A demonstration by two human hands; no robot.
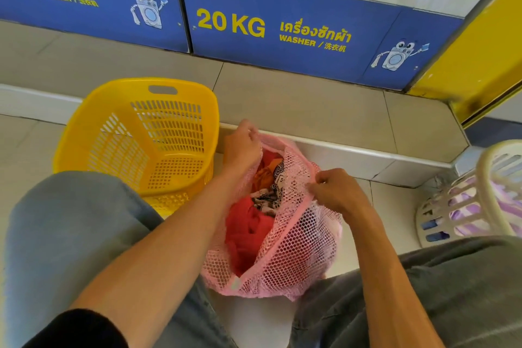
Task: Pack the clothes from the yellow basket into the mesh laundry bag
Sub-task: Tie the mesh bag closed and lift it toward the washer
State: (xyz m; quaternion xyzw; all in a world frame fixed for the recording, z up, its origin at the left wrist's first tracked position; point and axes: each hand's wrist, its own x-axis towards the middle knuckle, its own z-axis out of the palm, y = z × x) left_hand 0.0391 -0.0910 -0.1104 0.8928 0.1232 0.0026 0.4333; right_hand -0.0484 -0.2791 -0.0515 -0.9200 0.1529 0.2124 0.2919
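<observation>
A pink mesh laundry bag (pixel 293 257) stands on the floor between my knees, its zip opening spread wide. Inside lie red clothes (pixel 245 232), an orange piece and a black-and-white patterned garment (pixel 268 198). My left hand (pixel 241 147) grips the far upper edge of the bag's opening. My right hand (pixel 336 192) pinches the near right edge of the opening. To the left stands the yellow basket (pixel 135 133), tilted toward me, with nothing visible inside it.
Blue washer panels (pixel 282 28) marked 20 KG line the back above a tiled step (pixel 310 110). A white basket (pixel 480 195) holding purple-and-white laundry sits at the right. My grey-trousered knees (pixel 70 220) flank the bag.
</observation>
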